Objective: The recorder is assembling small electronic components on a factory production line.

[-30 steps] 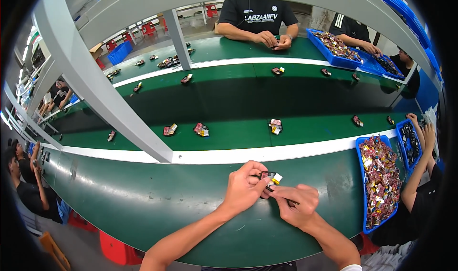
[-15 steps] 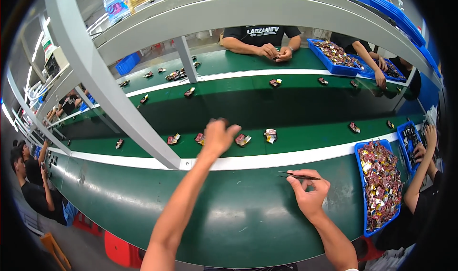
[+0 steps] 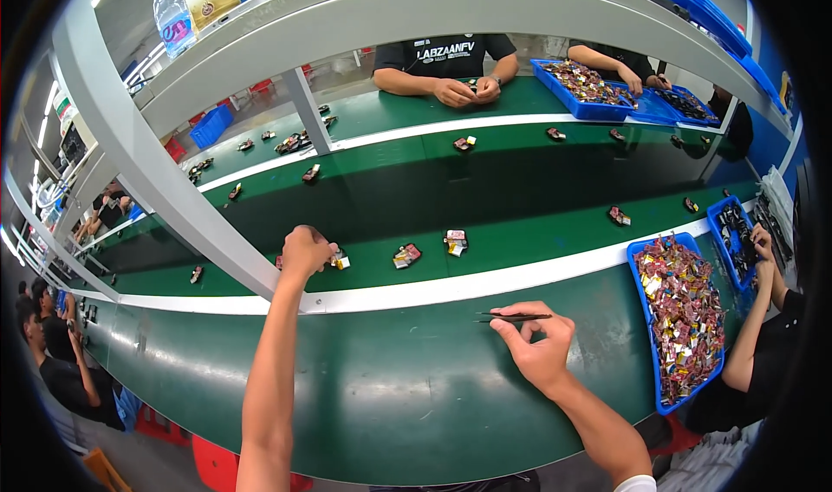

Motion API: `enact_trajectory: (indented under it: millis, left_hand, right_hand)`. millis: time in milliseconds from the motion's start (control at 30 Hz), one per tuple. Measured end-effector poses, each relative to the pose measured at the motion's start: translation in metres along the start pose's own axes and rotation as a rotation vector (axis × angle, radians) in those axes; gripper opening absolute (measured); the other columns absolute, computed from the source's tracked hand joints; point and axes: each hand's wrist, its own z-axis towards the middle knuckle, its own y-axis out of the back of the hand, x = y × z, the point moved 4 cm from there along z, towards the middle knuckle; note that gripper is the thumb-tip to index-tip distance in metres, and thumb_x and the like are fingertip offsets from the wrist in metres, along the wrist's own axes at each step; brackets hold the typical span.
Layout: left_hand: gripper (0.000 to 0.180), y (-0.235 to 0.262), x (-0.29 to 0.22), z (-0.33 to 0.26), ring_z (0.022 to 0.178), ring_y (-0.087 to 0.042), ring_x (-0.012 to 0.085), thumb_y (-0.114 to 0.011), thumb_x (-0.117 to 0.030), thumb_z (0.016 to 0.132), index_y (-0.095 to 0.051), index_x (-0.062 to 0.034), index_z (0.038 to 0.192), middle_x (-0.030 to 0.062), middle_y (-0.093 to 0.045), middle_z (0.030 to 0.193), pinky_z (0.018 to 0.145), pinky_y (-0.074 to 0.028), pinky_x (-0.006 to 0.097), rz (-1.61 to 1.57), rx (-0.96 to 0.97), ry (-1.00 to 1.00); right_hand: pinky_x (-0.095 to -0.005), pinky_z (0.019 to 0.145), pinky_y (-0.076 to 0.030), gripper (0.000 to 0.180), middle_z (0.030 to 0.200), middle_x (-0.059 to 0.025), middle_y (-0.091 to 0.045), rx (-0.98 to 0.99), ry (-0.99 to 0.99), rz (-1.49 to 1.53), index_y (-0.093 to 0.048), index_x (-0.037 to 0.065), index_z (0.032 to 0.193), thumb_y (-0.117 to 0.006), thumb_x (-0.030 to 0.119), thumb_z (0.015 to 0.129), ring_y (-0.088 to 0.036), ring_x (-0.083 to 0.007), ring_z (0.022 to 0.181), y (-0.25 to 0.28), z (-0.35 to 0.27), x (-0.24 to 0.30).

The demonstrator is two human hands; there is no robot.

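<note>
"Tweezers (image 3: 523, 318), dark ones: where are they?"

"Pinched in the right hand (image 3: 539, 340), between thumb and fingers, with the slim tips pointing left above the green bench (image 3: 407, 405)."

"And the left hand (image 3: 309, 251)?"

"Stretched out past the white rail (image 3: 485, 279), over the near side of the conveyor belt (image 3: 537, 241). Its fingers are curled, but I cannot tell whether they grip anything."

"What is closest to it?"

"A small electronic assembly (image 3: 340, 259) with white and yellow parts, lying on the belt just right of the fingers. Whether they touch it, I cannot tell."

"Any others like it?"

"Two more farther right along that side: a tilted one (image 3: 406, 255), then another (image 3: 456, 242) near it, white and reddish on top."

"And at the right end of the bench?"

"A blue tray (image 3: 645, 319), heaped with reddish, white and yellow pieces, well apart from the tweezers. Just beyond it is a smaller blue tray (image 3: 722, 245) holding black parts."
</note>
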Motion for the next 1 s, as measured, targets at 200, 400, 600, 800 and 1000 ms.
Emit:
enact_trajectory:
  millis: [200, 400, 600, 800, 1000]
  left_hand:
    - [0.015, -0.007, -0.042, -0.08, 0.047, -0.064, 0.0156, -0.071, -0.007, 0.088, -0.061, 0.0029, 0.09, 0.0119, -0.071, 0.074, 0.035, -0.041, 0.028, -0.594, 0.114, -0.205]
    - [0.018, -0.074, -0.073, -0.171, 0.051, -0.063, 0.0123, -0.066, -0.009, 0.096, -0.068, 0.0062, 0.106, 0.0103, -0.07, 0.077, 0.039, -0.039, 0.023, -0.993, 0.527, -0.179]
    - [0.02, -0.104, -0.077, -0.191, 0.054, -0.064, 0.0119, -0.064, -0.009, 0.098, -0.068, 0.0074, 0.109, 0.0108, -0.071, 0.08, 0.043, -0.045, 0.023, -1.093, 0.502, -0.202]
    - [0.019, -0.108, -0.077, -0.198, 0.054, -0.063, 0.01, -0.066, -0.009, 0.097, -0.068, 0.0061, 0.109, 0.0091, -0.071, 0.076, 0.044, -0.047, 0.023, -1.068, 0.397, -0.238]
    - [0.017, -0.107, -0.077, -0.202, 0.055, -0.065, 0.0106, -0.066, -0.006, 0.097, -0.068, 0.0054, 0.11, 0.0088, -0.071, 0.075, 0.046, -0.049, 0.023, -1.008, 0.327, -0.309]
  right_hand:
    - [-0.0192, 0.045, -0.034, 0.011, 0.092, -0.0109, -0.077, 0.076, -0.386, 0.34, -0.068, -0.003, 0.086, -0.078, -0.003, 0.083, -0.048, -0.0006, 0.051, 0.003, 0.001, -0.005]
    - [-0.0164, 0.047, -0.033, 0.011, 0.088, -0.0124, -0.075, 0.144, -0.675, 0.606, -0.067, -0.003, 0.096, -0.073, -0.006, 0.087, -0.045, 0.0019, 0.053, -0.003, -0.003, 0.0]
    - [-0.0159, 0.046, -0.029, 0.013, 0.077, -0.001, -0.069, 0.125, -0.405, 0.327, -0.069, -0.002, 0.094, -0.077, -0.005, 0.084, -0.043, 0.0035, 0.053, -0.002, -0.01, -0.005]
    - [-0.0168, 0.044, -0.026, 0.013, 0.073, 0.0018, -0.067, 0.059, -0.35, 0.207, -0.07, -0.001, 0.093, -0.08, -0.002, 0.083, -0.042, 0.0035, 0.051, -0.004, -0.012, -0.003]
    - [-0.0178, 0.043, -0.025, 0.015, 0.069, 0.0032, -0.066, 0.083, -0.334, 0.136, -0.071, 0.001, 0.094, -0.081, 0.001, 0.082, -0.04, 0.0028, 0.048, -0.006, -0.015, -0.004]
